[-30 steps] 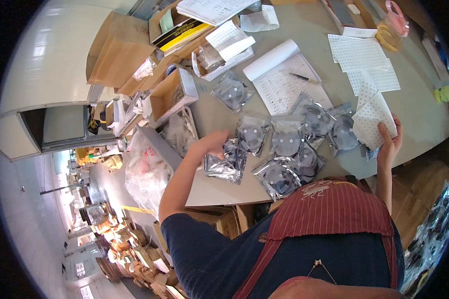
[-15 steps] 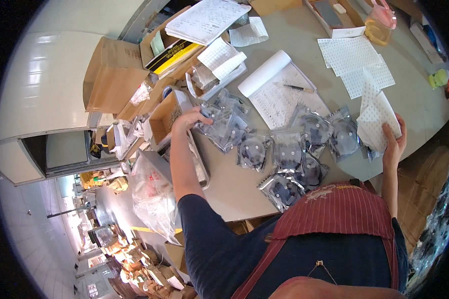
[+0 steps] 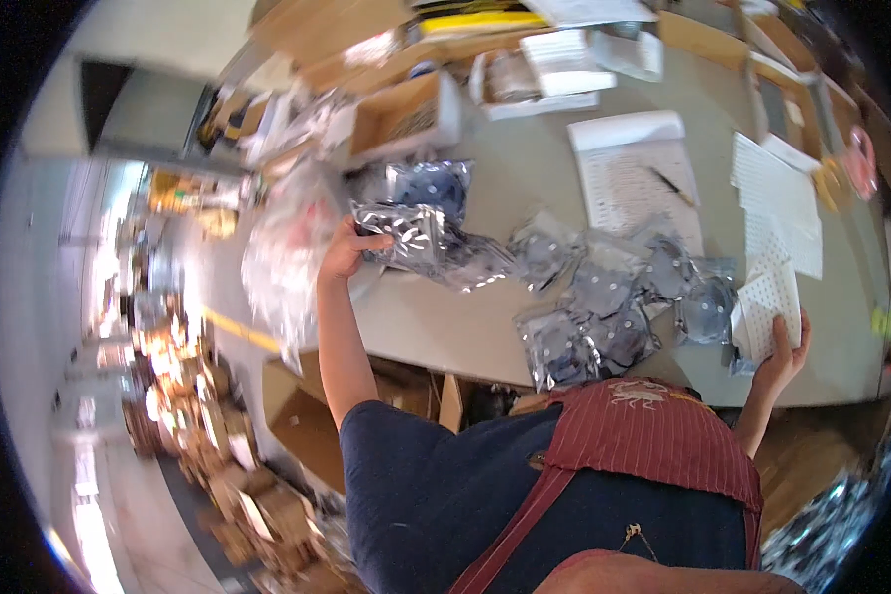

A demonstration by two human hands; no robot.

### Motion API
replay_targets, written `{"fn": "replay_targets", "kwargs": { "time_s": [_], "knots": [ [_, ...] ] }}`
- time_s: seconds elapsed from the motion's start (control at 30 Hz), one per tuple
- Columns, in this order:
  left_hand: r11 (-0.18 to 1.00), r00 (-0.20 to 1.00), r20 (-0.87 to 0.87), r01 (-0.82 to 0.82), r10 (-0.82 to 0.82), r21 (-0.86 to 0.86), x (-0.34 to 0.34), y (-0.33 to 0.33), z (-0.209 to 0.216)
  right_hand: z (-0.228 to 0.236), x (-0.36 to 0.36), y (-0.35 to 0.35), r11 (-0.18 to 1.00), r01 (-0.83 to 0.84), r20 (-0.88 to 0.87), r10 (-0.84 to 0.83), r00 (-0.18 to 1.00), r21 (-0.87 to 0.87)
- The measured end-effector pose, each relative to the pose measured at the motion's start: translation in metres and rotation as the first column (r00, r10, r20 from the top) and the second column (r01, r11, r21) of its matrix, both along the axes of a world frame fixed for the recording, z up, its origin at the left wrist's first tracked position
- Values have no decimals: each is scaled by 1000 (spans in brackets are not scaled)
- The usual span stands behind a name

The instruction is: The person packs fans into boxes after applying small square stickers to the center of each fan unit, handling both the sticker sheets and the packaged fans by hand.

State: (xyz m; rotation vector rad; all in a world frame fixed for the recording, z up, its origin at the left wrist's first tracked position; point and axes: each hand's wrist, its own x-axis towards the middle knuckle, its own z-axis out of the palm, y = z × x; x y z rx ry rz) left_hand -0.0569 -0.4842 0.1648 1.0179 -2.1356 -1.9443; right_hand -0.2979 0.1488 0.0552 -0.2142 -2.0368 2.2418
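On my feed the left hand (image 3: 343, 249) pinches the near end of a silvery plastic bag (image 3: 411, 236), thumb across the top; the fingers underneath are hidden from me. Just beyond those fingers, a second bag (image 3: 436, 186) with a dark part inside meets it, and a blurred bag (image 3: 477, 262) lies to their right — whether the hand grips either, I cannot tell. The right hand (image 3: 784, 356) pinches a folded white label sheet (image 3: 765, 305), thumb on its face. Left of the right fingers, I see a pile of clear bags (image 3: 604, 282) on the grey table (image 3: 525, 168). Loose label sheets (image 3: 777, 193) lie beyond the right fingertips; farther left, a notepad (image 3: 624, 168) carries a pen (image 3: 671, 186).
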Motion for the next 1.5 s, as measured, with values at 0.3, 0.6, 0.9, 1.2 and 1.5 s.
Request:
{"fn": "replay_targets", "kwargs": {
  "time_s": [0.3, 0.6, 0.9, 1.2, 1.5],
  "knots": [
    [607, 425, -570, -777, 703, 169, 312, 115, -21, -5, -12, -20, 972, -230, 19, 231, 973, -56],
    [502, -133, 591, -401, 795, -766, 494, 174, -115, 13, -12, -37, 958, -281, -62, 278, 959, -52],
    [602, 901, 19, -273, 433, -751, 206, 364, -226, 13, 30, -11, 951, -310, -37, 311, 950, 22],
    [342, 606, 98, -567, 789, 749, 193, 315, -243, 19, 55, -33, 946, -310, -19, 313, 949, 93],
    [549, 696, 123, -651, 707, 525, 176, 338, -247, 13, 69, -70, 897, -442, 6, 442, 897, -31]
  ]
}}
